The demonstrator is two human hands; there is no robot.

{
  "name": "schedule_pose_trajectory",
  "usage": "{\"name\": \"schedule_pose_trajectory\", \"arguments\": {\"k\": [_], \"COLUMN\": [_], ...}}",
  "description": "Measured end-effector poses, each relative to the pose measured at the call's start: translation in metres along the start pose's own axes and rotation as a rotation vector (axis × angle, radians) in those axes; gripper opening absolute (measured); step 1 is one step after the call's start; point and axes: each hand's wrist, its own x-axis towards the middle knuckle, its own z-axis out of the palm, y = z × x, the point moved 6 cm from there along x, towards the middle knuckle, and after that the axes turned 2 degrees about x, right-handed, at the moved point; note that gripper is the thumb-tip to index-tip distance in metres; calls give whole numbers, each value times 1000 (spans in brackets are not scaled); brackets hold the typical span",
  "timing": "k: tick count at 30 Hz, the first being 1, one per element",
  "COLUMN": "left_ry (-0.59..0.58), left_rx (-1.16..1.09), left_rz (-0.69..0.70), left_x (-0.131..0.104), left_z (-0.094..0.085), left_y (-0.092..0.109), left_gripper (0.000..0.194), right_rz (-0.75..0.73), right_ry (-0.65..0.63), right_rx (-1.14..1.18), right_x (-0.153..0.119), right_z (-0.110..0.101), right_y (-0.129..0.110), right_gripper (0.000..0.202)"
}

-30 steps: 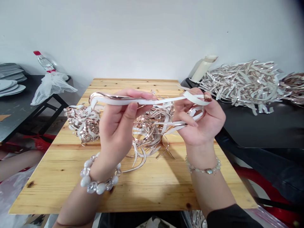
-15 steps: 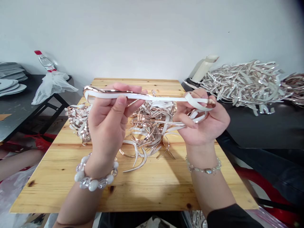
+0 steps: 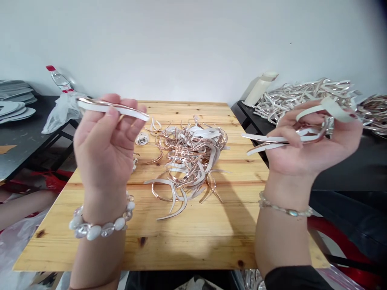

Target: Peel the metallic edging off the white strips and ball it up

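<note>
Pinched between the thumb and fingers of my left hand (image 3: 104, 141) is a curved strip (image 3: 127, 112), white on one face and shiny rose gold on the other. My right hand (image 3: 311, 141), raised at the right, has its fingers curled around white and rose-gold strips (image 3: 272, 139); a wide white loop (image 3: 335, 109) rests by its fingertips. Between and beyond the hands, a tangled pile of similar strips (image 3: 193, 153) lies on the wooden table (image 3: 193, 241). A small white roll (image 3: 142, 138) is just right of my left hand.
On a black table (image 3: 329, 161) at the right lies a large heap of silvery strips (image 3: 320, 92) beside a pale roll (image 3: 261, 88). At the left are a bottle (image 3: 59, 78), a plastic bag (image 3: 62, 110) and stacked white pieces (image 3: 16, 110). Someone's bare limb (image 3: 27, 209) shows at the left edge.
My hands have moved far apart, left and right. The long strip stretched between them is now in separate pieces, one in my left hand and others in my right.
</note>
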Motion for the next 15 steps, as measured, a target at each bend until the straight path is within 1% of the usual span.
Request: {"name": "schedule_pose_trajectory", "arguments": {"k": [4, 6, 9, 11, 13, 15], "left_ry": [-127, -201, -341, -442, -528, -576], "left_rx": [-40, -53, -19, 22, 56, 108], "left_rz": [-145, -196, -300, -375, -400, -391], "left_x": [-12, -20, -31, -37, -41, -42], "left_z": [22, 33, 48, 55, 60, 63], "left_y": [-19, -27, -38, -43, -46, -49], "left_gripper": [15, 16, 16, 14, 15, 17], "right_rz": [-42, -57, 25, 33, 31, 34], "right_ry": [108, 144, 133, 141, 136, 116], "right_rx": [-46, -33, -95, -140, -182, -211], "right_x": [-2, -2, -3, -4, -4, -5], "right_z": [-1, 2, 15, 22, 25, 25], "right_y": [1, 6, 24, 31, 35, 36], "right_gripper": [12, 12, 14, 15, 14, 12]}}
